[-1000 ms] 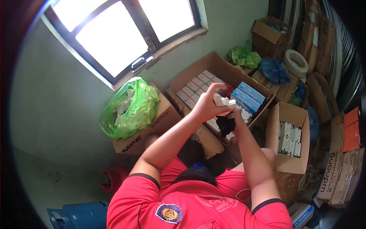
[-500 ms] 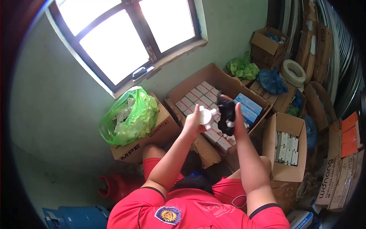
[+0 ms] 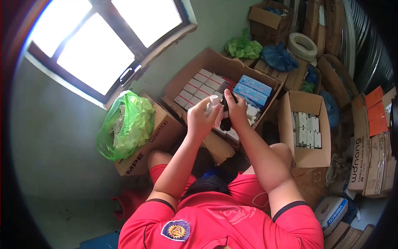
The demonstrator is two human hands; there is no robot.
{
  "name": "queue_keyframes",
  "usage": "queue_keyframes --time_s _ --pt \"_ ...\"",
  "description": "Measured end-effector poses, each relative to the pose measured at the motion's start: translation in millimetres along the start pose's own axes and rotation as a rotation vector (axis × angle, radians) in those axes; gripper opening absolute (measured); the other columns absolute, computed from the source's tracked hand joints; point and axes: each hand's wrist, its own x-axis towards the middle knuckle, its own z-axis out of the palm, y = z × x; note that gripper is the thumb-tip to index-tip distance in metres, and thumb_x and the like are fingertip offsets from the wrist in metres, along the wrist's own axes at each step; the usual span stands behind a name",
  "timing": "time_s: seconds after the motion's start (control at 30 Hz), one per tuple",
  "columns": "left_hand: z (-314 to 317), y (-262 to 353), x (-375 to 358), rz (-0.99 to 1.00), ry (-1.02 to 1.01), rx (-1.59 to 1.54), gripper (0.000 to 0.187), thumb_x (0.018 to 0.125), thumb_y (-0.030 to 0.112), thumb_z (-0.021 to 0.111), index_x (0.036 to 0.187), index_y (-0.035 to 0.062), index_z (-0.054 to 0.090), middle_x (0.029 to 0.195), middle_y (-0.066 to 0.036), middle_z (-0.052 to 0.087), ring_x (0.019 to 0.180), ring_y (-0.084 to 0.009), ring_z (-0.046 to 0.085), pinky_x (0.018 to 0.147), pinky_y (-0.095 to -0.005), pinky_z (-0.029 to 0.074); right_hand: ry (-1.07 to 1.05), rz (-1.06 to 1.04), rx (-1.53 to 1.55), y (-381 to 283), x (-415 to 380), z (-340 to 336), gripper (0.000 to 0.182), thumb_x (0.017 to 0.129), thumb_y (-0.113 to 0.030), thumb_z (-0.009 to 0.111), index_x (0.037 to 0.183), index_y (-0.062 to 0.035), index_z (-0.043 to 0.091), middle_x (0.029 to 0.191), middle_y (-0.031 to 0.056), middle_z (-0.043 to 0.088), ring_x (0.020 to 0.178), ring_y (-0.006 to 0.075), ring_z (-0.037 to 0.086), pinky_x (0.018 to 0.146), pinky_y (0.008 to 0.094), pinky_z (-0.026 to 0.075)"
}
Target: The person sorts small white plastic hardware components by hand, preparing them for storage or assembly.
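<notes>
My left hand is closed round a white plastic fitting, whose round end sticks up between thumb and fingers. Just to its right, my right hand grips a black item, probably cloth or a glove; its exact shape is unclear. Both hands are close together above a large open cardboard box. Inside that box are rows of small white boxes, blue boxes and white round fittings beside my right hand.
A green bag of white fittings rests on a carton at left. An open box of white switch-like pieces stands at right. Behind are a blue bag, a green bag and a white coil. A window is upper left.
The view has shifted. The white fitting in my left hand is turned and more enclosed by the fingers. My right hand has turned, with less of the black item showing. White round fittings now show in the box.
</notes>
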Motion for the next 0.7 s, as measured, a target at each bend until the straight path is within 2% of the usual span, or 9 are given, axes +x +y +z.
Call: queue_keyframes --time_s 0.03,0.07,0.13,0.23,0.37,0.4,0.5,0.6,0.7 --pt "5.9 3.7 0.3 -0.029 0.053 -0.197 0.039 0.092 0.014 0.072 0.127 -0.0029 0.063 0.078 -0.004 0.067 0.062 -0.0123 0.061 0.056 -0.0298 0.049 0.058 0.078 0.094 0.2 0.2 1.1 0.043 0.099 -0.044 0.062 0.085 -0.0034 0.066 0.078 0.0024 0.064 0.068 0.0125 0.056 0.062 0.0323 0.046" --pt "2.0 8.8 -5.4 -0.284 -0.042 -0.455 0.064 0.089 0.002 0.072 0.147 -0.0032 0.045 0.098 -0.005 0.068 0.075 -0.0089 0.061 0.062 -0.0265 0.049 0.115 0.157 0.188 1.3 -0.3 4.5 0.043 0.099 -0.044 0.062 0.091 -0.0028 0.068 0.083 0.0041 0.065 0.071 0.0135 0.058 0.065 0.0323 0.048" --pt "14.9 -4.6 -9.4 -0.271 -0.007 -0.657 0.063 0.090 0.001 0.071 0.147 -0.0038 0.045 0.106 -0.007 0.067 0.084 -0.0089 0.061 0.067 -0.0256 0.049 0.177 0.282 0.401 12.7 4.7 2.6 0.047 0.101 -0.047 0.059 0.111 -0.0011 0.067 0.099 0.0073 0.066 0.085 0.0169 0.064 0.075 0.0329 0.052" --pt "21.9 -14.2 -15.9 -0.290 0.035 -0.711 0.057 0.093 -0.001 0.068 0.145 -0.0068 0.045 0.116 -0.009 0.065 0.093 -0.0094 0.060 0.073 -0.0244 0.050 0.170 0.205 0.433 21.4 13.1 -5.8 0.048 0.102 -0.047 0.057 0.111 -0.0006 0.067 0.100 0.0056 0.066 0.087 0.0165 0.063 0.076 0.0326 0.051" --pt "23.0 -22.9 -6.6 -0.337 0.011 -0.629 0.044 0.100 0.010 0.060 0.139 -0.0064 0.051 0.108 -0.006 0.066 0.090 -0.0102 0.061 0.078 -0.0247 0.051 0.123 -0.206 0.300 -7.2 13.0 -12.2 0.040 0.105 -0.041 0.053 0.115 -0.0043 0.067 0.098 0.0027 0.064 0.084 0.0137 0.060 0.076 0.0317 0.050" --pt "21.5 -29.8 -4.0 -0.368 -0.045 -0.633 0.040 0.102 0.014 0.058 0.136 -0.0054 0.053 0.107 -0.006 0.066 0.091 -0.0115 0.063 0.080 -0.0266 0.053 -0.043 -0.265 0.101 -10.2 11.6 -15.2 0.037 0.108 -0.036 0.049 0.119 -0.0056 0.067 0.106 0.0044 0.065 0.094 0.0131 0.060 0.085 0.0310 0.049" --pt "20.4 -41.0 -5.3 -0.539 -0.157 -0.757 0.028 0.104 0.020 0.050 0.119 -0.0019 0.060 0.102 -0.005 0.065 0.089 -0.0139 0.065 0.080 -0.0301 0.056 -0.087 -0.898 -0.632 -3.3 -6.0 2.2 0.047 0.097 -0.047 0.059 0.123 -0.0083 0.066 0.130 0.0123 0.063 0.119 0.0318 0.057 0.104 0.0408 0.043" --pt "25.6 -17.8 -3.7 -0.708 -0.004 -1.005 0.027 0.105 0.022 0.046 0.112 0.0008 0.062 0.097 -0.006 0.067 0.088 -0.0137 0.066 0.073 -0.0290 0.055 -0.056 -0.978 -0.760 -2.4 -5.8 1.7 0.049 0.091 -0.049 0.065 0.120 -0.0096 0.067 0.126 0.0141 0.064 0.115 0.0383 0.057 0.102 0.0454 0.044" --pt "30.0 -23.3 -10.1 -0.533 -0.028 -0.896 0.024 0.104 0.018 0.046 0.108 0.0003 0.062 0.098 -0.008 0.066 0.090 -0.0141 0.066 0.075 -0.0292 0.055 -0.123 -0.841 -0.630 -5.4 -13.8 -0.2 0.048 0.092 -0.048 0.061 0.119 -0.0081 0.066 0.122 0.0149 0.064 0.110 0.0377 0.059 0.099 0.0475 0.043"
